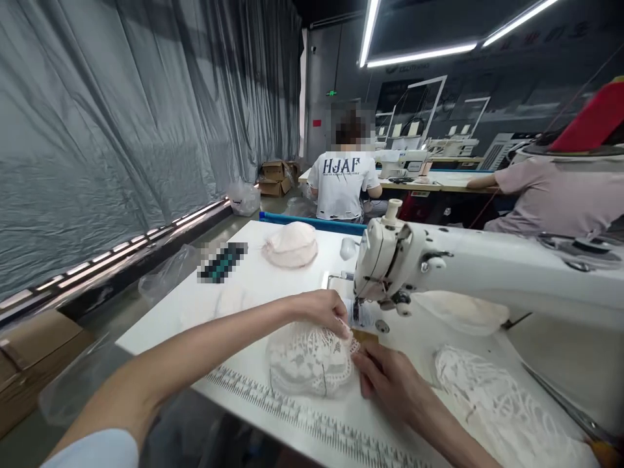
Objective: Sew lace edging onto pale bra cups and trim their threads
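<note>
A white lace piece (305, 361) lies on the white sewing table (205, 312), just in front of the needle of a white sewing machine (390, 260). My left hand (322, 311) curls over the far edge of the lace, fingers pinched on it near the needle. From the near side, my right hand (385, 380) presses its closed fingers on the lace's right edge and on a small tan strip (365, 338) beside it.
A stack of pale foam cups (290, 244) sits at the table's far side, more lace (492, 396) lies at the right, another cup (463, 311) under the machine arm. A printed ruler (312, 416) runs along the near edge. Two people sit ahead. Grey curtain and boxes at left.
</note>
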A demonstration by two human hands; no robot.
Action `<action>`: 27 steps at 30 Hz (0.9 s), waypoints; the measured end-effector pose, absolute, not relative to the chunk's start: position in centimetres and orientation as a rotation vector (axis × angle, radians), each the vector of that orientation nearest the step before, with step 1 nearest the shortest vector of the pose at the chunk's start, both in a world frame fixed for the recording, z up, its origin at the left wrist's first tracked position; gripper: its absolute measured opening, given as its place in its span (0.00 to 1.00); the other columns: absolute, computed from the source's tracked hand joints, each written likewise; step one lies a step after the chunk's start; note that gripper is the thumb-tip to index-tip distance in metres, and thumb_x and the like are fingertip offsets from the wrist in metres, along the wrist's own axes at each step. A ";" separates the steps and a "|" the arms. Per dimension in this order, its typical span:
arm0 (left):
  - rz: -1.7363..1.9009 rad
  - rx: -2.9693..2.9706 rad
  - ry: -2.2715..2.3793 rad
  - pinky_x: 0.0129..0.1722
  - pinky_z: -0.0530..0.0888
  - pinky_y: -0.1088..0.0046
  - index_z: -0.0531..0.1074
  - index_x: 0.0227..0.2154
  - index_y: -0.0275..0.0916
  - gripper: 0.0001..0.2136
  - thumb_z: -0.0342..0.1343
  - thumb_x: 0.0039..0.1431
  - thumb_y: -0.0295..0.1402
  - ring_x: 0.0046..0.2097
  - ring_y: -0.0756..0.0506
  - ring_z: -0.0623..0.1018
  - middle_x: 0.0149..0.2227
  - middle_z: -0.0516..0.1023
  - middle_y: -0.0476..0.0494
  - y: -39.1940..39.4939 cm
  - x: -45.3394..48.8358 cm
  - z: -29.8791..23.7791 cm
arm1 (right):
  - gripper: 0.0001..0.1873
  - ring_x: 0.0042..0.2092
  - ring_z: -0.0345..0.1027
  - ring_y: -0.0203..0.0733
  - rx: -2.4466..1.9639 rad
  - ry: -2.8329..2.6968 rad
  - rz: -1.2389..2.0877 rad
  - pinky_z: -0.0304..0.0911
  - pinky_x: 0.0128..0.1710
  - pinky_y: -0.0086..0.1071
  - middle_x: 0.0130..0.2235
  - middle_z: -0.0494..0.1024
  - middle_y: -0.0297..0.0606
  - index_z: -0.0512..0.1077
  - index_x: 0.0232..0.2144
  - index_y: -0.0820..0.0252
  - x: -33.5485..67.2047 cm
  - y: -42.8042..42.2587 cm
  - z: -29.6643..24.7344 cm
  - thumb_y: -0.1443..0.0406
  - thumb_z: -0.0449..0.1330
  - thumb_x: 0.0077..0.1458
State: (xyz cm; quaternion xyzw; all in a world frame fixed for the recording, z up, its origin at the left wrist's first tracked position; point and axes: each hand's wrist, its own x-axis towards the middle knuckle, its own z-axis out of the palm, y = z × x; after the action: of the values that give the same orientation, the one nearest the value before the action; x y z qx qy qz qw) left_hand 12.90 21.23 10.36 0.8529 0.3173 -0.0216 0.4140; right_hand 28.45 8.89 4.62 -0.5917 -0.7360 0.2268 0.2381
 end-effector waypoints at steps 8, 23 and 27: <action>-0.232 2.149 0.778 0.24 0.62 0.78 0.75 0.23 0.38 0.07 0.64 0.42 0.36 0.27 0.51 0.69 0.21 0.70 0.53 25.1 17.4 7.2 | 0.20 0.33 0.72 0.39 -1.372 -2.279 0.089 0.62 0.24 0.27 0.40 0.75 0.40 0.66 0.48 0.52 33.7 10.7 2.8 0.70 0.41 0.60; 0.190 2.570 1.161 0.31 0.62 0.71 0.71 0.24 0.35 0.07 0.57 0.55 0.32 0.30 0.47 0.69 0.25 0.70 0.46 25.1 16.1 6.3 | 0.26 0.40 0.73 0.47 -1.027 -2.345 -0.596 0.65 0.33 0.37 0.43 0.79 0.45 0.71 0.46 0.61 33.7 11.8 -0.1 0.63 0.35 0.65; 0.431 2.826 0.978 0.38 0.63 0.65 0.72 0.29 0.37 0.12 0.44 0.64 0.28 0.36 0.46 0.70 0.32 0.72 0.43 21.5 15.3 4.9 | 0.27 0.38 0.74 0.45 -1.054 -2.310 -0.601 0.65 0.30 0.35 0.40 0.80 0.44 0.73 0.42 0.61 33.0 11.8 0.9 0.65 0.33 0.65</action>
State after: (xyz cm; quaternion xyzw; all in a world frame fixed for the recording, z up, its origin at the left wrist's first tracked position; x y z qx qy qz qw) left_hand 15.26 21.45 4.87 0.9337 0.3230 0.1425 0.0600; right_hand 33.00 11.79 0.92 -0.3898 -0.8541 -0.2223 0.2631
